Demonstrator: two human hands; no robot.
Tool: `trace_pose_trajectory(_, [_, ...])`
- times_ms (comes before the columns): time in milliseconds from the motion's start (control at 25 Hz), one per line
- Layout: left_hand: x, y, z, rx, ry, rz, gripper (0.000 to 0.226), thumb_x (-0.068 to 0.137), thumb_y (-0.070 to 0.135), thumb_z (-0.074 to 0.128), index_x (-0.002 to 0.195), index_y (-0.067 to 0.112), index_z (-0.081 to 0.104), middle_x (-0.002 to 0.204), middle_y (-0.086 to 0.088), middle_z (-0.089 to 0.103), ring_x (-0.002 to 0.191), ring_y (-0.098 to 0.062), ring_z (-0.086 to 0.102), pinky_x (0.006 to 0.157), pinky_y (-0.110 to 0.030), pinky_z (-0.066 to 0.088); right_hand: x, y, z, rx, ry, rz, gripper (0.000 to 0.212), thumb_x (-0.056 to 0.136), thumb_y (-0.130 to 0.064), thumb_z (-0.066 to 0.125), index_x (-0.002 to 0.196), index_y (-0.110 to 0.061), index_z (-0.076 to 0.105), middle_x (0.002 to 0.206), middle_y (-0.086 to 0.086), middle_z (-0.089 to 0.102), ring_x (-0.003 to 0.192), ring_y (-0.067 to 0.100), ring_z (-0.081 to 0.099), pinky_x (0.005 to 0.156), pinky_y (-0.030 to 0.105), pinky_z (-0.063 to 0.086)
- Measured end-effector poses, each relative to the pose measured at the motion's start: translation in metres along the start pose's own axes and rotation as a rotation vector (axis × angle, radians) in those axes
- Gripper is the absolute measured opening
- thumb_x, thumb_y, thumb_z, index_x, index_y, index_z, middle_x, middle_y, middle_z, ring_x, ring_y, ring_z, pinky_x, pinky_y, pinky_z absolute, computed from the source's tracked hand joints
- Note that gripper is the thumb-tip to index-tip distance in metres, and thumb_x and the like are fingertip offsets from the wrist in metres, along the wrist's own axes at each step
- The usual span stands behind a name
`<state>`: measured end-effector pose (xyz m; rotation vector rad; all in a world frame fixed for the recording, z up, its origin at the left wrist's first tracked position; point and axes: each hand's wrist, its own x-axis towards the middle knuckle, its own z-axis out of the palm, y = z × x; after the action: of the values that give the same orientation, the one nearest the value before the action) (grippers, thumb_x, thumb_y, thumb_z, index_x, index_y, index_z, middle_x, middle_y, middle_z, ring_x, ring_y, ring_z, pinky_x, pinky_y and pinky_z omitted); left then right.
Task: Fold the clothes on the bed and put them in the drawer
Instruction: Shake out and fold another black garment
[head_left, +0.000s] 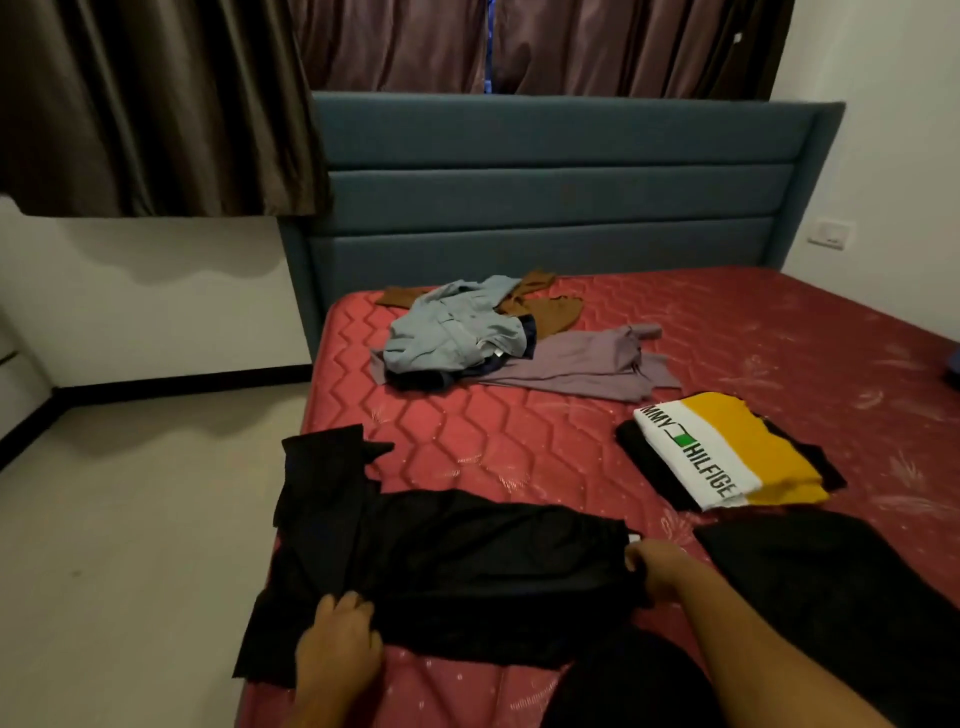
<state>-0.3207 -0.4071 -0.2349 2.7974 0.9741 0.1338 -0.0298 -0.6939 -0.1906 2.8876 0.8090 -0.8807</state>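
Fingers of left hand and right hand grip black garment | its folds and type unreadable

Red mattress bears black garment, folded stack, loose clothes heap.

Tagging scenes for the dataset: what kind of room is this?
Most likely a home bedroom: a red quilted mattress against a blue padded headboard, dark curtains behind it, and loose clothes piled on the mattress.
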Motion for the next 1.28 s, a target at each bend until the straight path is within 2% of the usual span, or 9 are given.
trace_pose_trajectory(160, [0.073, -0.002, -0.034, -0.215, 0.024, -0.250, 0.027, 0.093, 0.019, 0.044, 0.109, 0.012, 0.064, 0.114, -0.013, 0.062, 0.107, -0.031, 0.057, 0.087, -0.037, 0.049, 0.005, -0.034, -0.032, 0.432, -0.007, 0.034, 0.019, 0.090, -0.001, 0.051, 0.088, -0.019, 0.048, 0.106, 0.013, 0.056, 0.085, 0.020, 0.054, 0.072, 0.032, 0.052])
trace_pose_trajectory(280, [0.182, 0.029, -0.100, -0.717, 0.130, -0.443, 0.028, 0.094, 0.014, 0.048, 0.113, 0.000, 0.063, 0.117, -0.024, 0.062, 0.106, -0.040, 0.059, 0.094, -0.043, 0.048, 0.034, -0.067, -0.115, 1.052, 0.435, 0.095, 0.018, 0.092, 0.003, 0.043, 0.092, -0.014, 0.048, 0.093, 0.012, 0.051, 0.076, 0.026, 0.056, 0.056, 0.035, 0.056])
trace_pose_trajectory(400, [0.265, 0.080, -0.202, -1.251, 0.344, -0.486, 0.032, 0.098, 0.014, 0.045, 0.122, 0.000, 0.060, 0.120, -0.014, 0.061, 0.106, -0.033, 0.058, 0.096, -0.036, 0.047, 0.043, -0.085, -0.204, 1.146, 0.867, 0.009, 0.027, 0.082, 0.008, 0.039, 0.083, -0.018, 0.045, 0.087, 0.012, 0.047, 0.076, 0.027, 0.047, 0.061, 0.033, 0.041])
trace_pose_trajectory(560, [0.304, 0.109, -0.325, -1.153, 0.795, -0.085, 0.033, 0.094, 0.001, 0.045, 0.122, 0.003, 0.062, 0.126, -0.014, 0.061, 0.118, -0.027, 0.055, 0.101, -0.026, 0.038, 0.029, -0.091, -0.284, 1.043, 1.257, -0.204, 0.042, 0.066, 0.021, 0.044, 0.075, -0.020, 0.046, 0.092, 0.007, 0.046, 0.079, 0.020, 0.043, 0.066, 0.028, 0.033])
trace_pose_trajectory(680, [0.294, 0.084, -0.309, -0.706, 0.921, 0.138, 0.037, 0.078, -0.015, 0.045, 0.106, -0.008, 0.068, 0.114, -0.024, 0.065, 0.110, -0.037, 0.058, 0.100, -0.033, 0.039, 0.027, -0.077, -0.271, 0.775, 1.385, -0.245, 0.040, 0.060, 0.023, 0.043, 0.076, -0.014, 0.046, 0.093, 0.009, 0.041, 0.076, 0.022, 0.040, 0.065, 0.028, 0.028])
trace_pose_trajectory(880, [0.218, 0.016, -0.128, -0.332, 0.374, 0.153, 0.030, 0.059, -0.004, 0.044, 0.070, 0.005, 0.070, 0.071, -0.016, 0.066, 0.070, -0.035, 0.063, 0.065, -0.038, 0.052, 0.053, -0.013, -0.126, 0.412, 0.746, -0.031, 0.014, 0.081, -0.016, 0.056, 0.095, -0.017, 0.057, 0.099, 0.003, 0.051, 0.086, 0.023, 0.052, 0.074, 0.031, 0.039])
trace_pose_trajectory(1040, [0.112, 0.006, -0.012, -0.195, 0.017, -0.014, 0.023, 0.081, -0.001, 0.051, 0.092, 0.011, 0.066, 0.094, -0.010, 0.057, 0.095, -0.030, 0.058, 0.082, -0.036, 0.047, 0.051, 0.002, -0.022, 0.175, -0.080, 0.186, 0.026, 0.088, -0.009, 0.045, 0.064, -0.018, 0.045, 0.068, 0.003, 0.043, 0.079, 0.020, 0.051, 0.061, 0.020, 0.036])
trace_pose_trajectory(1200, [0.080, 0.009, 0.017, -0.218, 0.042, -0.225, 0.037, 0.084, 0.002, 0.043, 0.107, 0.017, 0.067, 0.117, -0.009, 0.059, 0.108, -0.031, 0.050, 0.091, -0.039, 0.047, 0.028, -0.005, -0.023, 0.374, -0.168, 0.198, 0.026, 0.092, 0.006, 0.041, 0.081, -0.015, 0.053, 0.070, 0.002, 0.047, 0.067, 0.020, 0.051, 0.046, 0.016, 0.040])
trace_pose_trajectory(1280, [0.083, 0.013, 0.020, -0.224, 0.063, -0.296, 0.041, 0.083, -0.003, 0.047, 0.115, 0.012, 0.068, 0.133, -0.006, 0.056, 0.117, -0.034, 0.043, 0.095, -0.038, 0.040, 0.029, 0.005, -0.030, 0.689, -0.023, 0.313, 0.018, 0.098, -0.006, 0.044, 0.099, 0.000, 0.060, 0.093, 0.019, 0.059, 0.079, 0.030, 0.058, 0.066, 0.031, 0.048])
